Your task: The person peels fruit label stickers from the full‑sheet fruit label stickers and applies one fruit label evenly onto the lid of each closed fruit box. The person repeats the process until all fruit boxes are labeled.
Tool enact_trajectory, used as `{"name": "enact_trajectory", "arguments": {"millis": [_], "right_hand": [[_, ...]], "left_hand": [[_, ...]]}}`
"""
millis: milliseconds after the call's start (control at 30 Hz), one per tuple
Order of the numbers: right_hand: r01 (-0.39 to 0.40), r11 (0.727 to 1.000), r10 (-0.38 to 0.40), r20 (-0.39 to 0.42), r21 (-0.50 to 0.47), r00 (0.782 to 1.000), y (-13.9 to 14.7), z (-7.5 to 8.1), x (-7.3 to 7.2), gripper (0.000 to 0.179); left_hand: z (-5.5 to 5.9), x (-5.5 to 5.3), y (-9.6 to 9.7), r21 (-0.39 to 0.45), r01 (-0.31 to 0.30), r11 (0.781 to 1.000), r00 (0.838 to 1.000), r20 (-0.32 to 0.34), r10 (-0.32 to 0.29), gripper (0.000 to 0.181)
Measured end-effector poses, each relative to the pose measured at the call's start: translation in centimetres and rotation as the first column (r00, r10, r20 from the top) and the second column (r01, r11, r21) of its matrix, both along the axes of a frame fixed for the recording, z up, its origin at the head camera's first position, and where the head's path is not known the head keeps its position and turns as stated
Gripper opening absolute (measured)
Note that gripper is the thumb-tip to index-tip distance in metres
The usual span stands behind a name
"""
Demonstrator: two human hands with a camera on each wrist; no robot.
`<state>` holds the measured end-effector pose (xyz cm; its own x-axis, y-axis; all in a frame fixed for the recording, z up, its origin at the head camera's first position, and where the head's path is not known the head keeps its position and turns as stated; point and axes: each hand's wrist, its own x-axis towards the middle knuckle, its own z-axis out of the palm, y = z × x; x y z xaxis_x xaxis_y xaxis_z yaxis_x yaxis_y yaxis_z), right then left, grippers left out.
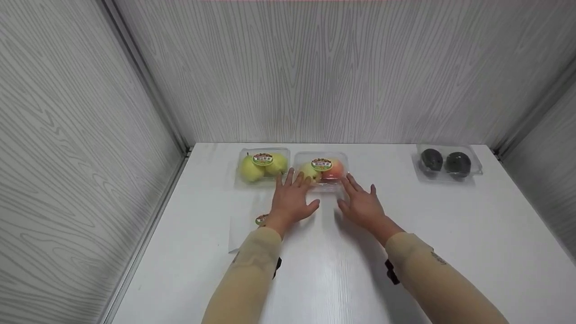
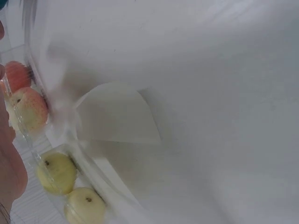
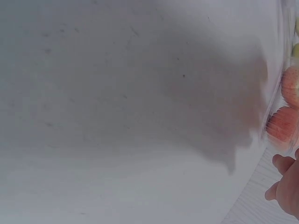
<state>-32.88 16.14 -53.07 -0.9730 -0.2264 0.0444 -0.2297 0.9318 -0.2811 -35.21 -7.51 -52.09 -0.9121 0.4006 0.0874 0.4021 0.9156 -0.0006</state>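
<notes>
In the head view, a clear plastic box holds a pale yellow-pink fruit and a reddish fruit, with an oval label on its lid. My left hand is spread at the box's front left corner. At the front right corner, the straight fingers of my right hand reach the box's edge. To the left, a second labelled box contains two yellow-green pears. A white sheet with an oval sticker lies partly hidden beneath my left forearm.
A third clear box with two dark fruits, no label seen, stands at the table's back right. The white table meets a wood-grain panel behind the boxes, and another panel rises along its left side.
</notes>
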Motion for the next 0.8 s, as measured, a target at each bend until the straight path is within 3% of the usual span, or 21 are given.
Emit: {"name": "enact_trajectory", "arguments": {"millis": [600,800], "right_hand": [[0.006,1.000,-0.006,-0.003,0.026,1.000,-0.3,0.2,-2.1,0.075],[0.007,1.000,-0.008,0.040,0.023,0.999,-0.2,0.4,-2.6,0.077]], "left_hand": [[0.4,-1.8,0.2,-0.033,-0.032,0.999,0.999,0.036,0.034,0.081],[0.3,-2.3,0.4,-0.037,-0.035,0.999,0.998,0.052,0.036,0.082]]}}
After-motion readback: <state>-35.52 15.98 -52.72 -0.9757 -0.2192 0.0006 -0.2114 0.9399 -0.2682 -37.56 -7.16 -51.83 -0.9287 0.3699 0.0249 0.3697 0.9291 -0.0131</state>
